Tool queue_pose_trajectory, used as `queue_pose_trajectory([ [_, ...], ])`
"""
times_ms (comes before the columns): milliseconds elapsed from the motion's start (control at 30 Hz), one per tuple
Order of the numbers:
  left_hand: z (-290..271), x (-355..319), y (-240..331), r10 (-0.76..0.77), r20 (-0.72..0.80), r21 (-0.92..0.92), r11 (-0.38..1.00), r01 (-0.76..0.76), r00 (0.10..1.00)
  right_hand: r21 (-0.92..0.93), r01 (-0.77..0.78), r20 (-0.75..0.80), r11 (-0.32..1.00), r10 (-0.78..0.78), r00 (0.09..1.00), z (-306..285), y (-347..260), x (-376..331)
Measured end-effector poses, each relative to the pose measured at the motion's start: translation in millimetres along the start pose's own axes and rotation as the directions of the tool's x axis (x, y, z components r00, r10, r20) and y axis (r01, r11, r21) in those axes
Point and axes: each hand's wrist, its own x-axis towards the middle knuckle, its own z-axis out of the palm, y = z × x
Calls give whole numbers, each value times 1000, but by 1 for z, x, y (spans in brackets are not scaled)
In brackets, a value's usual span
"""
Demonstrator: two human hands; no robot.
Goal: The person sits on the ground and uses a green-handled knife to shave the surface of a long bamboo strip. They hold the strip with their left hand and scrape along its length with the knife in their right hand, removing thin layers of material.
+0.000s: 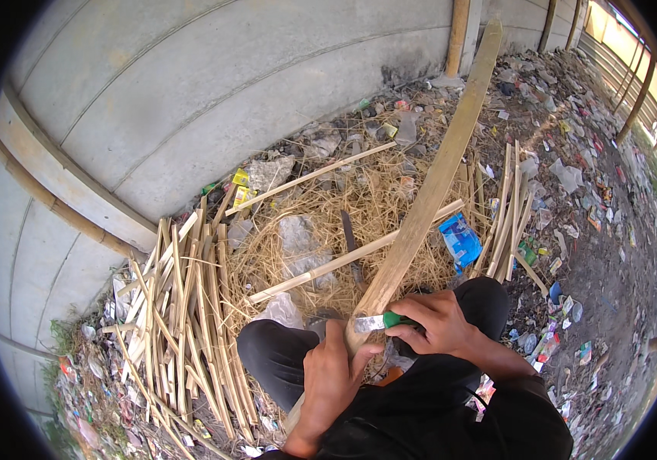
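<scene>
A long, flat bamboo strip (pixel 439 172) slants from between my knees up toward the wall's far end. My left hand (pixel 330 376) is closed around its near end, the thumb on the strip's right side. In my right hand (pixel 437 322) is a green-handled knife (pixel 370 323) with a short, wide metal blade. That blade lies across the strip just beyond my left hand. My right fingers are wrapped round the handle, hiding part of it. A dark, long-bladed tool (pixel 350 241) lies on the shavings, partly under a thinner bamboo stick (pixel 328 270).
A pile of split bamboo sticks (pixel 183 322) lies to my left, and a smaller bundle (pixel 508 215) to the right. Straw-like shavings (pixel 290 230) cover the ground ahead, near a blue packet (pixel 461 239). Litter is scattered rightward. A concrete wall (pixel 213 84) stands behind.
</scene>
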Motion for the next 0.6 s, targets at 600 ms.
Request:
queue_pose_trajectory([
  [600, 2, -16, -17, -78, 41, 46, 996, 76, 996, -228, -142, -204, 963, 95, 974, -62, 45, 15],
])
